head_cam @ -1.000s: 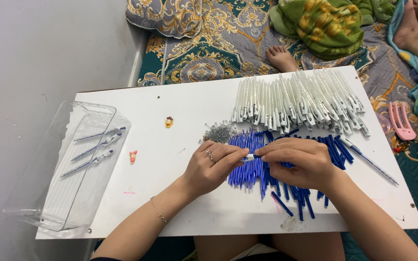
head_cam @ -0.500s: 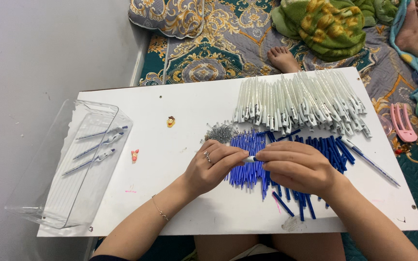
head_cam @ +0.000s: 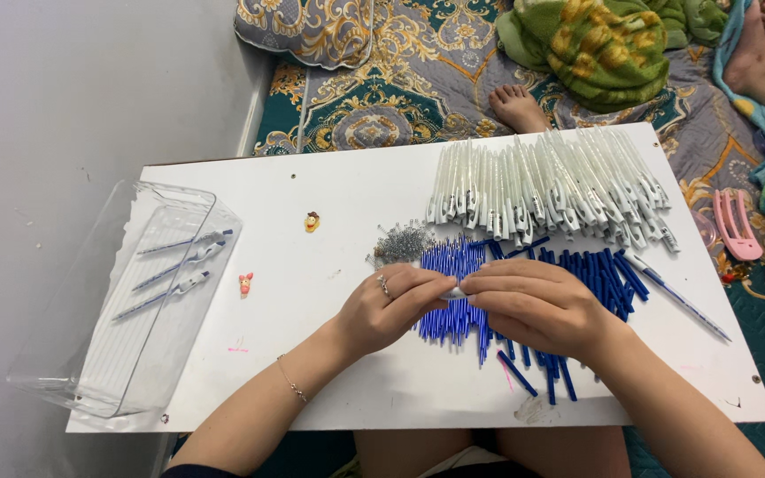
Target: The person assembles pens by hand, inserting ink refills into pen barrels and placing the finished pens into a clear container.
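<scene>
A: Pen part (head_cam: 455, 291), small, white-grey, pinched between both sets of fingertips, sits mid-table over the blue refills (head_cam: 453, 265). Only a sliver shows between the hands.

B: Hand states?

A: Left hand (head_cam: 391, 305) curled narrow, fingertips closed on the part's left end, ring on one finger, thin bracelet (head_cam: 291, 382) at the wrist. Right hand (head_cam: 537, 305) also curled, fingers folded over the right end, knuckles up. Fingertips of both hands nearly touch.

B: What's right under and around?

A: Blue refills spread beneath and to the right of the hands, some strewn toward the near edge. Small heap of metal springs (head_cam: 400, 241) just beyond the left hand. Row of white pen barrels (head_cam: 546, 190) behind the refills, running toward the far right corner. One finished pen (head_cam: 676, 296) lies alone, angled, right of the refills.

B: Room to move?

A: Open white table (head_cam: 329, 177) left of the hands, only two tiny figure stickers there, yellow (head_cam: 312, 221) and pink (head_cam: 245, 283). Clear plastic tray (head_cam: 148, 301) overhangs the left edge, holding three assembled pens (head_cam: 183, 257), well apart from the hands. Near edge has bare strip by the left forearm. Right edge tighter, stray pen near it.

B: Beyond the table?

A: Grey wall left, patterned blanket (head_cam: 374, 97) behind, green cloth (head_cam: 608, 44), another person's foot (head_cam: 517, 106) at the far edge, pink hair clip (head_cam: 737, 226) off the right side.
</scene>
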